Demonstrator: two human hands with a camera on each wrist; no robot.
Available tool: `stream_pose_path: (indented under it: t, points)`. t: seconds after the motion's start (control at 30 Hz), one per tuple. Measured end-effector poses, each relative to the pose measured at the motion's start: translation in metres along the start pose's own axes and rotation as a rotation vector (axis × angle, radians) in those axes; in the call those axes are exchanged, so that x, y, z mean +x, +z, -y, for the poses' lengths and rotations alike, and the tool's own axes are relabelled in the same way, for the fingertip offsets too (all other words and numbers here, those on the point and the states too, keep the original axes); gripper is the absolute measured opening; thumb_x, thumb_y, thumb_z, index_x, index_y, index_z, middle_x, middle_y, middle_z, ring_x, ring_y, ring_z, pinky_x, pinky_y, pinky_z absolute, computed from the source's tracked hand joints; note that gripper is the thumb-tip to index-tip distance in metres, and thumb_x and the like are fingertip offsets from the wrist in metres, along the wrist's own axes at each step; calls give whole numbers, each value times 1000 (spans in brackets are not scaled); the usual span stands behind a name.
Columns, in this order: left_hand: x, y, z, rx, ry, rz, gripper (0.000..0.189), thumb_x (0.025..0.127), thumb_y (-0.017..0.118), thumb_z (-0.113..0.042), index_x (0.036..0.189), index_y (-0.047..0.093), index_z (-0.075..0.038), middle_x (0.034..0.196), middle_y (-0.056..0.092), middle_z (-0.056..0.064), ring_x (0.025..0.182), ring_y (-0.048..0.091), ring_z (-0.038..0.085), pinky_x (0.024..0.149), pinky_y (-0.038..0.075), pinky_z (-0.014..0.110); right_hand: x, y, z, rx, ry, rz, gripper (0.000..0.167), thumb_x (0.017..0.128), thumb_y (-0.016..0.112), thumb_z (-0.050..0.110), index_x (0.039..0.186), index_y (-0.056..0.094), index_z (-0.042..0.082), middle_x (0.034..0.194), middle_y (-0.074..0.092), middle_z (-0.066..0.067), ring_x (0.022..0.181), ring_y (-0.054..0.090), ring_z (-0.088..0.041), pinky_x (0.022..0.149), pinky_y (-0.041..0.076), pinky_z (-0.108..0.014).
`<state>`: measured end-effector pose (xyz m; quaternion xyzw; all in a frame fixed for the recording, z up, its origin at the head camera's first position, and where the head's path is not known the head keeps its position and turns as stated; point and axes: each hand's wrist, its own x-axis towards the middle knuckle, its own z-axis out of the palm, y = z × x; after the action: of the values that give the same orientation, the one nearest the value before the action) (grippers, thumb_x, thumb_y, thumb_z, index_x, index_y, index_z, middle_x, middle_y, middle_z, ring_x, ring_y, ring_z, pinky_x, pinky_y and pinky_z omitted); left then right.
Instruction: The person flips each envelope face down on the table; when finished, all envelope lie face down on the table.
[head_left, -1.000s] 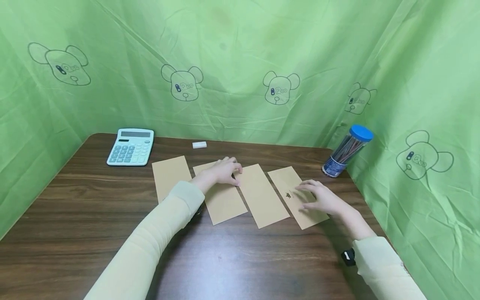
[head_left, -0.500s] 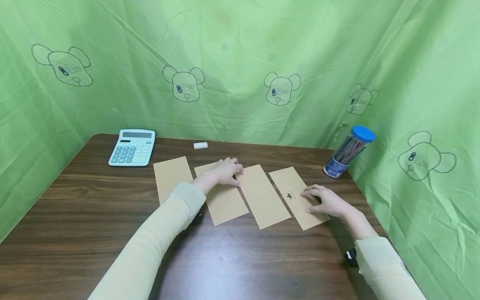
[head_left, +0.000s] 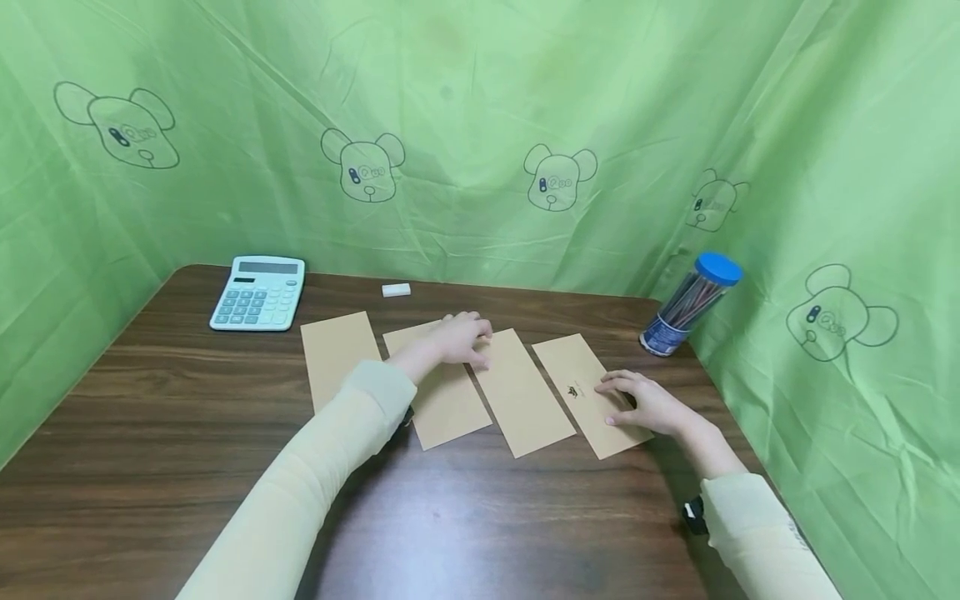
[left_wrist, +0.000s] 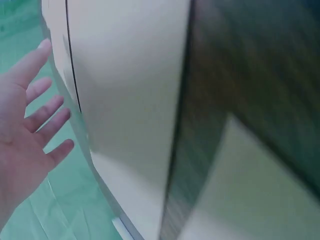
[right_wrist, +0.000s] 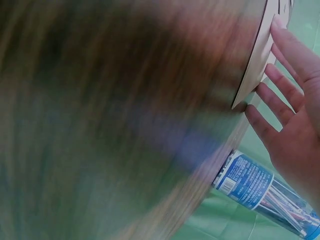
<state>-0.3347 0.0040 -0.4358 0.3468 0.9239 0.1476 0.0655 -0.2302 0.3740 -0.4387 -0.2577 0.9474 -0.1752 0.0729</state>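
Observation:
Several flat tan paper rectangles lie in a row on the dark wooden table. My left hand (head_left: 456,337) is over the gap between the second sheet (head_left: 450,408) and the third sheet (head_left: 525,400), its fingers loosely bent and thumb apart. In the left wrist view that left hand (left_wrist: 27,135) has spread fingers and holds nothing. My right hand (head_left: 648,402) has its fingertips at the right side of the rightmost sheet (head_left: 577,367), which bears a small black print. The leftmost sheet (head_left: 337,346) is partly hidden by my left sleeve.
A light blue calculator (head_left: 258,292) lies at the back left, and a small white block (head_left: 396,290) near the back edge. A clear tube of pencils (head_left: 688,300) with a blue lid stands at the back right. A green curtain (head_left: 465,108) encloses the table.
My right hand has shifted slightly right and down over the rightmost sheet, off its black print. My left hand has moved a little to the right. The sheets lie as before.

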Motion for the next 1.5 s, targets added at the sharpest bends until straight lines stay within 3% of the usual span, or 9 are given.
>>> stream_pose_path:
  t: [0.2,0.37,0.8,1.27,1.4,1.5]
  points:
    - [14,8,-33,-28,54,-39,69,77,73,-47,133,49,-13,134,49,5,125,41,27,101,34,47,0,1,-3,7,12,-3,55,75,79,31,123,61,11,131,52,-15,124,44,-40,100,34,-60]
    - [23,17,-52,-92,58,-19,77,78,74,-45,139,42,-11,143,43,6,134,33,27,107,28,46,0,1,-3,14,11,2,56,75,79,30,124,61,10,132,51,-16,124,43,-41,101,33,-59]
    - [36,31,-70,-71,33,70,80,80,71,-45,143,35,-10,147,39,8,141,24,30,116,11,45,1,-1,-1,15,-4,3,55,75,79,28,122,61,8,131,52,-17,123,44,-41,100,34,-59]
    - [39,32,-70,-143,61,47,71,79,76,-34,138,43,-15,140,43,7,134,33,28,113,22,44,0,1,-3,9,-52,-19,54,74,80,28,121,62,7,128,53,-19,120,46,-41,97,35,-60]
    - [43,31,-71,-213,72,1,65,79,77,-19,136,46,-15,132,44,8,124,41,24,107,33,35,-1,1,-3,8,-54,-20,55,73,81,26,121,62,7,129,54,-19,120,46,-41,98,35,-59]
    - [45,30,-73,-264,67,-46,61,78,76,-10,133,49,-14,126,43,9,109,48,20,94,42,28,-1,-1,-3,16,-63,-21,55,72,81,25,121,62,7,129,53,-18,121,46,-41,99,35,-59]
